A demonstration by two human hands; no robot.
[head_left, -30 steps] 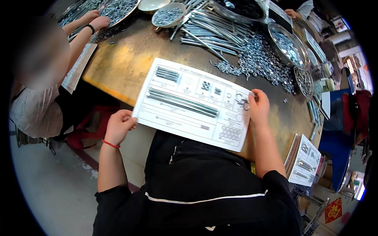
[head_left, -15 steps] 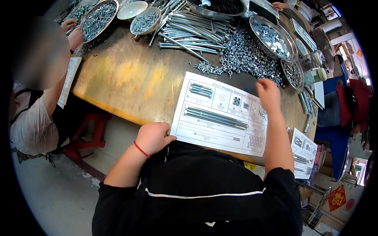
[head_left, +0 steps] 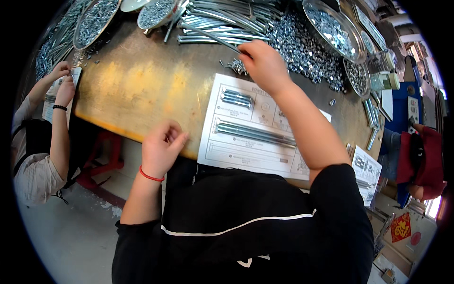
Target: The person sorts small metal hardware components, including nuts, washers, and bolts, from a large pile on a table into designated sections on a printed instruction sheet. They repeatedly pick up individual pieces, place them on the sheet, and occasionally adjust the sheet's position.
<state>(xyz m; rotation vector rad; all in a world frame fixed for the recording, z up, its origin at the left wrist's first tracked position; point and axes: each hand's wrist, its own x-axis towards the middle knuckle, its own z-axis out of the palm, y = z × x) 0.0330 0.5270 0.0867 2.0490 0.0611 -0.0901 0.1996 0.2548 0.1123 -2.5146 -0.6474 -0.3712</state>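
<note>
Up at the long bolts, my right hand [head_left: 264, 67] pinches the near end of one long bolt [head_left: 211, 36], which slants out of the pile toward me. My left hand [head_left: 162, 147] is off the sheet, left of its lower corner, with its fingers loosely curled, thumb apart and nothing in it. A printed paper sheet [head_left: 243, 158] lies at the table's front edge. Several short bolts [head_left: 236, 98] rest on its upper left, and long bolts [head_left: 253, 132] lie across its middle. My right forearm covers the sheet's right part.
Loose nuts [head_left: 302, 47] and the bolt pile [head_left: 222, 21] spread across the back. Metal trays of washers [head_left: 333, 33] and small screws [head_left: 357, 78] stand to the right, near jars [head_left: 384, 80]. Another sheet [head_left: 366, 163] lies at right. A co-worker's hands [head_left: 66, 83] are at the left.
My right hand has moved from the sheet's right side up and left to the end of a long bolt. My left hand has let go of the sheet's corner and lifted leftward.
</note>
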